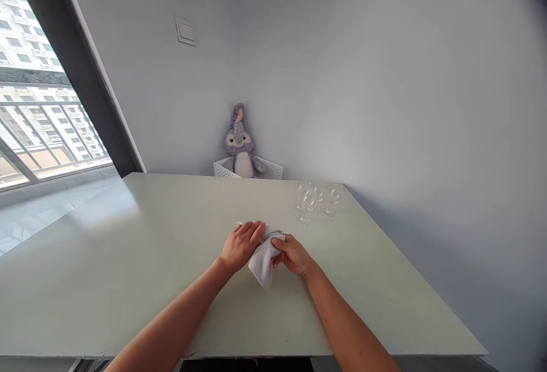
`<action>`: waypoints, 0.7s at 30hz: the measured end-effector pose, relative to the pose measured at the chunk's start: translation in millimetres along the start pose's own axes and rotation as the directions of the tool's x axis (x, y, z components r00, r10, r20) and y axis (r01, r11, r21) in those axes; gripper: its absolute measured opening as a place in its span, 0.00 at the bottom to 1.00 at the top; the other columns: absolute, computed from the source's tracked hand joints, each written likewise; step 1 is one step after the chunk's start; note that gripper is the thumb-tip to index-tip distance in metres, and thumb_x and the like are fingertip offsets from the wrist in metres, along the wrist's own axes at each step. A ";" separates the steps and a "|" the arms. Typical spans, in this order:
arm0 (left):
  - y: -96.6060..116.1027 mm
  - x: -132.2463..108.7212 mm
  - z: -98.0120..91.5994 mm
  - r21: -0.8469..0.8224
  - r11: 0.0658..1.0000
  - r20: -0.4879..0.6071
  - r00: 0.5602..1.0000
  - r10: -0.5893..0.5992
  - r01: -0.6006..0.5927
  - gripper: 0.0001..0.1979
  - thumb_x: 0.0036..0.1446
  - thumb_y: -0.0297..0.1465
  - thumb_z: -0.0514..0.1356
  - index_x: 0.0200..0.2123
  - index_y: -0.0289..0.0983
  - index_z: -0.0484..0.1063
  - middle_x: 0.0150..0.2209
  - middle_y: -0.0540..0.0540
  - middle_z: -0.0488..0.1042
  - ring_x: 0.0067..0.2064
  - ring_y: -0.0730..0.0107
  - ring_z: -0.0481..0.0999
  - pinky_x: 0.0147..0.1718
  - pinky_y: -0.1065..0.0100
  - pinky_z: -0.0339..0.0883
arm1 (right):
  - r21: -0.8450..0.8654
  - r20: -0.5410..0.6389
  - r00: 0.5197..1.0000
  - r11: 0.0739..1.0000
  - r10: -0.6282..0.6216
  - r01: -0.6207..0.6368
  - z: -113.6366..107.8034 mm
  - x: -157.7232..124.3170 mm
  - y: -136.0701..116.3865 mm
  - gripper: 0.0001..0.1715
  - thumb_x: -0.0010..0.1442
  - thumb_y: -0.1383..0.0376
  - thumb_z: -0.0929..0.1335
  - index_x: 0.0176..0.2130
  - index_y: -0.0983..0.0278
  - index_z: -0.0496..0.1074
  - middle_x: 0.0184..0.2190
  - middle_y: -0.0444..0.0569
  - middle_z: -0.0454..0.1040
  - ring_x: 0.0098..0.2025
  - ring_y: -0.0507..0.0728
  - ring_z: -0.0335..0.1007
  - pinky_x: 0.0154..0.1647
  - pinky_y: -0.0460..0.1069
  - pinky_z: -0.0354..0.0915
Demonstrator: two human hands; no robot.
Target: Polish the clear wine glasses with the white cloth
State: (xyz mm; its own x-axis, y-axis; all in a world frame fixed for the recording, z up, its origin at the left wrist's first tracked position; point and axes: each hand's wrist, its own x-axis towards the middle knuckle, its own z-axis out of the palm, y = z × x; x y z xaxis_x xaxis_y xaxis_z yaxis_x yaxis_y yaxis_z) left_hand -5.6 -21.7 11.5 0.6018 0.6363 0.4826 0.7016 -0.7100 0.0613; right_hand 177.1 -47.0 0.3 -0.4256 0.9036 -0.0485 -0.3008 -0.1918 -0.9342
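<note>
The person's forearms (188,306) lead to a right hand (294,255) pinching white cloth (261,266) and a left hand (243,245) curled around a mostly hidden glass (277,232), mid-dial. Stemmed glasses (317,192) stand at one o'clock, a plush toy (243,147) in a basket (274,170) at twelve. Pale table (171,235); grey walls (363,76); window (38,93) at ten.

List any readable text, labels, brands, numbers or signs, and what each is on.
None readable in this view.
White cloth: no lettering visible.
Stemmed glasses: no marks legible, too small and clear to rule out any.
Wall switch: nothing legible at this size.
Plush toy: no tag visible.
</note>
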 end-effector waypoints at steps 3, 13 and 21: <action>4.0 7.1 -7.3 -0.054 0.995 0.121 0.990 -0.071 0.078 0.18 0.55 0.35 0.53 0.49 0.38 0.61 0.38 0.42 0.74 0.38 0.62 0.71 0.34 0.65 0.61 | -0.180 0.005 0.999 0.982 -0.050 0.050 -5.1 -3.5 -8.9 0.16 0.45 0.58 0.71 0.31 0.68 0.72 0.23 0.44 0.70 0.25 0.52 0.67 0.26 0.47 0.64; 4.6 18.4 -47.9 -0.520 0.746 0.658 0.752 0.040 0.416 0.23 0.54 0.49 0.46 0.33 0.36 0.68 0.26 0.47 0.74 0.25 0.71 0.71 0.26 0.71 0.59 | -0.336 0.191 0.981 0.940 0.008 0.058 -18.4 -18.4 -24.8 0.14 0.43 0.59 0.72 0.25 0.68 0.72 0.20 0.41 0.64 0.25 0.49 0.57 0.28 0.45 0.55; 17.9 13.2 -38.3 -0.052 0.984 0.176 0.972 -0.159 0.170 0.10 0.54 0.37 0.54 0.35 0.39 0.68 0.24 0.46 0.70 0.32 0.64 0.70 0.36 0.64 0.57 | -0.069 -0.047 0.993 0.992 -0.108 0.105 -9.5 -8.8 -15.4 0.15 0.46 0.56 0.70 0.27 0.66 0.71 0.19 0.41 0.63 0.21 0.49 0.57 0.23 0.45 0.54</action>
State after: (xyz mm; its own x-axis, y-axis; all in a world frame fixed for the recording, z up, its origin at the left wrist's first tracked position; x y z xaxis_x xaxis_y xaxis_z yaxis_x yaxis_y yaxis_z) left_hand 0.3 -37.6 52.4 0.5403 0.7840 0.3058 0.7731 -0.6059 0.1875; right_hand 193.6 -48.4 11.7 -0.3504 0.9359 0.0361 -0.2842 -0.0695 -0.9562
